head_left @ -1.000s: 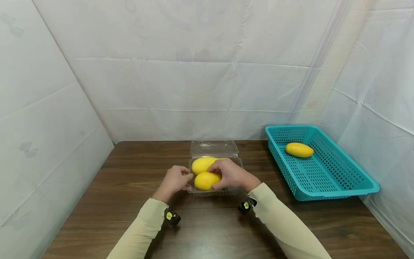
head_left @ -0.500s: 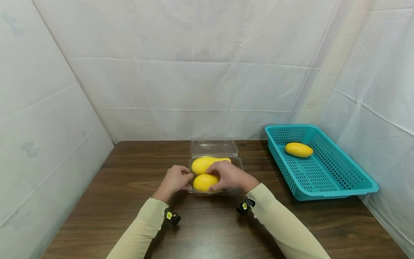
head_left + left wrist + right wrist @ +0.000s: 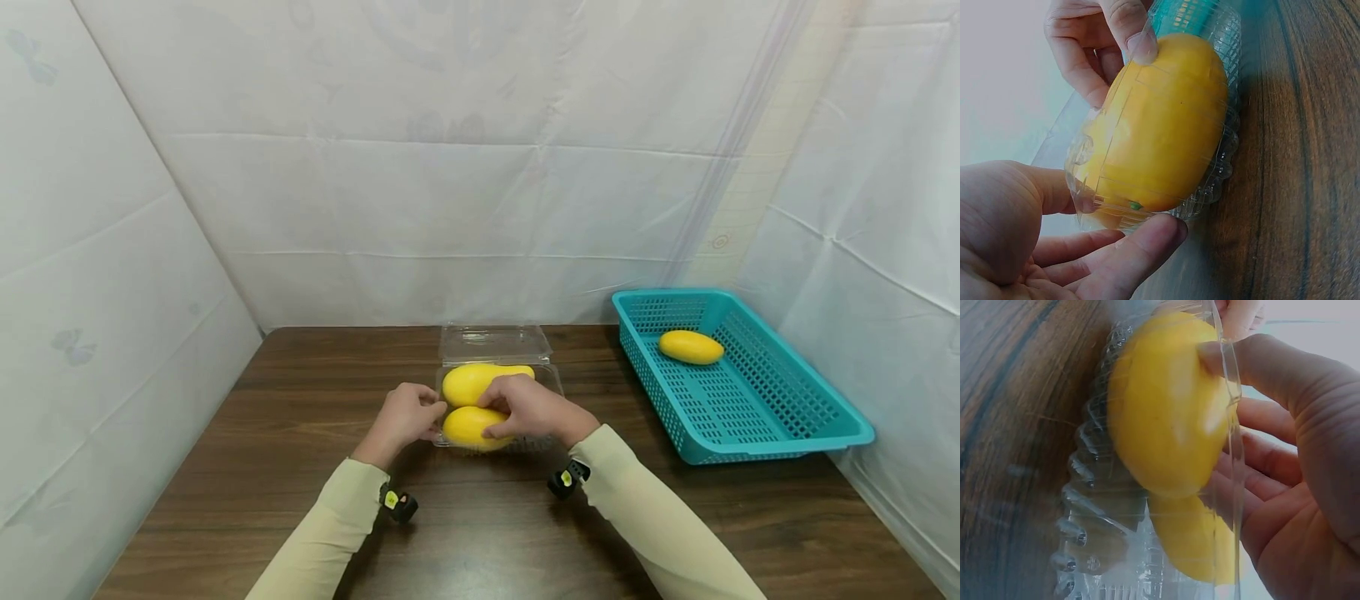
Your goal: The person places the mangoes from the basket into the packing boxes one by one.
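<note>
An open clear plastic clamshell box stands on the table, its lid laid back toward the wall. Two yellow mangoes lie in it, a far mango and a near mango. My right hand grips the near mango from above, thumb on the front side and fingers behind. At the box's left end, my left hand pinches the clear wall. The left wrist view shows the near mango behind that wall, a small green stem spot at its end.
A turquoise plastic basket stands on the right of the table, with another yellow mango inside. The brown wooden table ends at white sheeting at the back and sides.
The near mango has shifted slightly left and toward me inside the box, with my right hand on it. More of the far mango shows. My left hand has stayed put.
</note>
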Available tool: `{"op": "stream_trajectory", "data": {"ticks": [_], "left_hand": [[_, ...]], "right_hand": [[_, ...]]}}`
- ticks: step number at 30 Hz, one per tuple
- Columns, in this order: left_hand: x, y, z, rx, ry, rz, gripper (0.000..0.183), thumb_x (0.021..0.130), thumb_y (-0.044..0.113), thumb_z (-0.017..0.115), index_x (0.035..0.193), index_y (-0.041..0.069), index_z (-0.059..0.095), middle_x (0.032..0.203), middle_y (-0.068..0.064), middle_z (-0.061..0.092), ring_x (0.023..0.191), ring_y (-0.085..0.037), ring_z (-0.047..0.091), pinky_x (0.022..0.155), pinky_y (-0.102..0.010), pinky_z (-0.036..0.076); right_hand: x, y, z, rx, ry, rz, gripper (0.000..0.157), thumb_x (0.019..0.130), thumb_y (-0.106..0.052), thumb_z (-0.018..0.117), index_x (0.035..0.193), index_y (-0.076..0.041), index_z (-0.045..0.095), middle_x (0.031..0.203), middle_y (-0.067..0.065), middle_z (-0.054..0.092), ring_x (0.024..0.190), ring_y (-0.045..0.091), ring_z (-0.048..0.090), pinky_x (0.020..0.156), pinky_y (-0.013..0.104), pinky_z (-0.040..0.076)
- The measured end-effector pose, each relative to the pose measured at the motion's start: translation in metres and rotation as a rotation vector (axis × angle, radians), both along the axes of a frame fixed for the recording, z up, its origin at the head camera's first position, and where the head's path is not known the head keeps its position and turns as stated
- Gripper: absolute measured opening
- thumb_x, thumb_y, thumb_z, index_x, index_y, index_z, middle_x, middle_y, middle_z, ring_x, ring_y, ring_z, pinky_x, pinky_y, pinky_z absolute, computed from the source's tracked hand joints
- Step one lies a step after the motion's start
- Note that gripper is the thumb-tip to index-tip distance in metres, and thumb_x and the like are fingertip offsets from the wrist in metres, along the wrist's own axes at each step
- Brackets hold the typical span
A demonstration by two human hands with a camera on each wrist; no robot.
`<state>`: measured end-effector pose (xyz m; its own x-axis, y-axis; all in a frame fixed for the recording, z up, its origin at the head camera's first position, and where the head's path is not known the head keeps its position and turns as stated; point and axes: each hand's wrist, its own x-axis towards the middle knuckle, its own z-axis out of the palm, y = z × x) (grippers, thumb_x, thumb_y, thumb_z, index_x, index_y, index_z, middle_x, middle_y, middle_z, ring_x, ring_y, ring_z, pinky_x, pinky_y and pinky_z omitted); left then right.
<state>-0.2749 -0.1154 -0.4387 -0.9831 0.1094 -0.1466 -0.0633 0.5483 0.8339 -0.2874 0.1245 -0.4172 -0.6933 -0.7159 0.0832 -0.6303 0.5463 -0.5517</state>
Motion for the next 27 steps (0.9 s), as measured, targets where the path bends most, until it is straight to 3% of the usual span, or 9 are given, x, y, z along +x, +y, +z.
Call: {"op": "stream_trajectory", "data": {"ticks": [11,27], "left_hand": [[0.0,0.0,-0.002,-0.004,0.003,0.008,0.04,0.095,0.014,0.066,0.128,-0.007,0.065,0.107,-0.019,0.075,0.066,-0.017,0.075,0.063,-0.032,0.064],[-0.001,0.0,-0.001,0.003,0.003,0.005,0.041,0.095,0.014,0.065,0.13,-0.008,0.064,0.109,-0.019,0.074,0.067,-0.017,0.075,0.063,-0.033,0.065]], "right_hand": [[0.001,0.003,-0.001,0.013,0.111,0.003,0.025,0.089,-0.023,0.081,0.111,-0.011,0.078,0.098,0.0,0.071,0.081,0.013,0.058,0.073,0.022,0.051],[0.002,0.012,-0.001,-0.041,0.047,-0.097,0.026,0.091,-0.021,0.079,0.113,-0.009,0.077,0.111,0.005,0.075,0.095,0.015,0.072,0.084,0.031,0.063]]}}
